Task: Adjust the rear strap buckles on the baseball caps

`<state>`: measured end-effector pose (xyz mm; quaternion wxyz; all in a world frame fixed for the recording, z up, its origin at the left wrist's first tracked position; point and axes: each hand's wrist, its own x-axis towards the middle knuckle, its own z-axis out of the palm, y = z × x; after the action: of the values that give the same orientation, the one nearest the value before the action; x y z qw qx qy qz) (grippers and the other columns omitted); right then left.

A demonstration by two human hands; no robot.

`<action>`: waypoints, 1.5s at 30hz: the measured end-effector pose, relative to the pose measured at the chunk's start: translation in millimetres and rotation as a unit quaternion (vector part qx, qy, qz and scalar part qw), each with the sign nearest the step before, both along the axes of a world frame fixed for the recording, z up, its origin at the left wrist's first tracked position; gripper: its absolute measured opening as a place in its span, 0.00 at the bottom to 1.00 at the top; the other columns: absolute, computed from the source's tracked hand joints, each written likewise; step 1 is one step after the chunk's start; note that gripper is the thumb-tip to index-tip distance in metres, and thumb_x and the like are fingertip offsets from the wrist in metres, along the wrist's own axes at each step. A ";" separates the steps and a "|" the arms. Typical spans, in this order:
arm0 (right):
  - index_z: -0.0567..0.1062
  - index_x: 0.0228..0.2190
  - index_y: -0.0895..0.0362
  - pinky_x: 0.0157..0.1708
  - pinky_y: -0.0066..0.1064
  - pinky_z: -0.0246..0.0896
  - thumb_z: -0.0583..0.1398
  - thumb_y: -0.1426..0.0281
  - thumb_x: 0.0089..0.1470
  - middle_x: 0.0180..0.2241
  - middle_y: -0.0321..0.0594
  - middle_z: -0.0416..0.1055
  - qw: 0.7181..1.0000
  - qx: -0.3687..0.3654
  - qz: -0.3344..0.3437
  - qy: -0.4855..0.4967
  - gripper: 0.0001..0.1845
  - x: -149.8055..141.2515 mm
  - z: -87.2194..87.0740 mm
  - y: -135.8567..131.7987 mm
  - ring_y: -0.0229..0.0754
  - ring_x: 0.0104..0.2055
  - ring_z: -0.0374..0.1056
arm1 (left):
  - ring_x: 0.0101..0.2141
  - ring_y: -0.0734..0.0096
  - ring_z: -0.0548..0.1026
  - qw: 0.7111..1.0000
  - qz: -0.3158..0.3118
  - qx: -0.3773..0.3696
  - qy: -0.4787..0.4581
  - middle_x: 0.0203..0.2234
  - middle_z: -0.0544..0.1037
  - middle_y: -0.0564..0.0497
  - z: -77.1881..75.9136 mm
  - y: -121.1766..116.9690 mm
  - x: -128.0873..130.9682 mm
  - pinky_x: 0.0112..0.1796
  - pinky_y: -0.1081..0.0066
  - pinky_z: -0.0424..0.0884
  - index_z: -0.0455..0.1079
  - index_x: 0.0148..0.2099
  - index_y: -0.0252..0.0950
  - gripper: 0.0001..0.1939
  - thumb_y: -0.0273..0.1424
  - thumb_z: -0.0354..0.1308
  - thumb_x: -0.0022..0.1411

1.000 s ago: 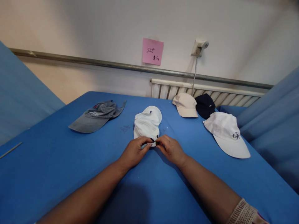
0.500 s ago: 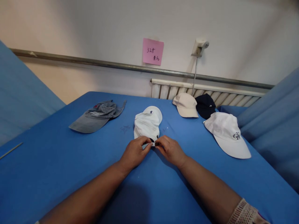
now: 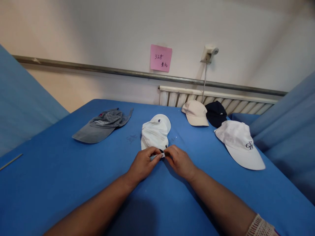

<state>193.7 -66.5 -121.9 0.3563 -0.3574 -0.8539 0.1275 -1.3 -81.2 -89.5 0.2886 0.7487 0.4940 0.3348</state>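
A white baseball cap (image 3: 155,134) with a small dark emblem lies in the middle of the blue surface, its brim pointing away from me and its back strap towards me. My left hand (image 3: 145,164) pinches the left part of the white strap (image 3: 157,156). On the other side my right hand (image 3: 179,161) is closed on the strap's right end by the cap's rear opening. The fingertips of both hands are close together, and they partly hide the strap and its fastening.
A grey cap (image 3: 103,126) lies on the left. To the right are a beige cap (image 3: 195,113), a navy cap (image 3: 216,113) and another white cap (image 3: 240,144). A thin stick (image 3: 11,162) rests at the far left. Behind stand a metal rail (image 3: 118,71) and a radiator (image 3: 172,95).
The view has tilted slightly, so everything sits a little lower. Both hands stay at the strap; the small visible piece between the fingers has turned slightly.
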 end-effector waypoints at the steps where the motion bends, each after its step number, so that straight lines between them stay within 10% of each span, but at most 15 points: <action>1: 0.71 0.43 0.56 0.41 0.38 0.70 0.56 0.77 0.60 0.38 0.45 0.72 1.000 0.003 -0.003 0.003 0.10 0.1 0.3 0.1 0.46 0.41 0.70 | 0.34 0.69 0.77 1.000 0.000 -0.003 -0.007 0.33 0.81 0.54 0.8 -0.5 0.1 0.39 0.71 0.70 0.74 0.38 0.38 0.07 0.35 0.56 0.65; 15: 0.74 0.39 0.55 0.37 0.32 0.69 0.61 0.76 0.54 0.34 0.40 0.73 0.989 -0.044 -0.045 0.133 0.10 2.7 -11.5 9.3 0.41 0.34 0.70 | 0.39 0.68 0.77 0.992 -0.037 0.107 0.060 0.37 0.79 0.51 2.3 -3.0 2.8 0.43 0.69 0.71 0.72 0.44 0.39 0.07 0.33 0.54 0.66; 24: 0.74 0.43 0.54 0.42 0.36 0.69 0.60 0.73 0.56 0.42 0.44 0.71 0.990 -0.063 -0.016 0.129 0.12 5.6 -10.1 10.2 0.43 0.42 0.70 | 0.31 0.70 0.76 0.992 0.089 0.070 -0.048 0.31 0.78 0.53 -0.8 3.3 -6.4 0.37 0.70 0.71 0.72 0.41 0.38 0.09 0.38 0.58 0.63; 32: 0.75 0.41 0.55 0.39 0.35 0.69 0.60 0.69 0.56 0.38 0.42 0.74 0.965 -0.090 -0.158 0.189 0.10 16.3 -14.8 24.2 0.42 0.37 0.71 | 0.21 0.75 0.69 0.952 0.225 0.014 -0.205 0.21 0.70 0.58 12.0 14.8 -25.5 0.24 0.75 0.66 0.67 0.43 0.37 0.14 0.40 0.60 0.60; 39: 0.74 0.43 0.55 0.39 0.34 0.69 0.59 0.66 0.55 0.36 0.39 0.78 0.938 -0.137 -0.194 0.252 0.14 25.9 -20.3 32.2 0.42 0.35 0.73 | 0.32 0.66 0.78 0.991 0.074 -0.052 -0.094 0.31 0.78 0.51 -2.9 16.7 -23.2 0.34 0.69 0.73 0.71 0.46 0.36 0.16 0.41 0.57 0.61; 45: 0.73 0.45 0.53 0.41 0.34 0.68 0.56 0.67 0.59 0.38 0.39 0.78 0.960 -0.085 -0.181 0.194 0.13 35.7 -17.2 34.5 0.42 0.38 0.73 | 0.50 0.58 0.75 0.994 -0.025 0.041 0.097 0.48 0.78 0.46 -15.0 21.1 -27.2 0.53 0.58 0.68 0.73 0.51 0.39 0.15 0.32 0.52 0.63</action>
<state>229.4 -32.0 -139.1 0.5007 -0.5035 -0.6751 0.2000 -28.6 -60.0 -104.6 0.2163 0.8008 0.4869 0.2736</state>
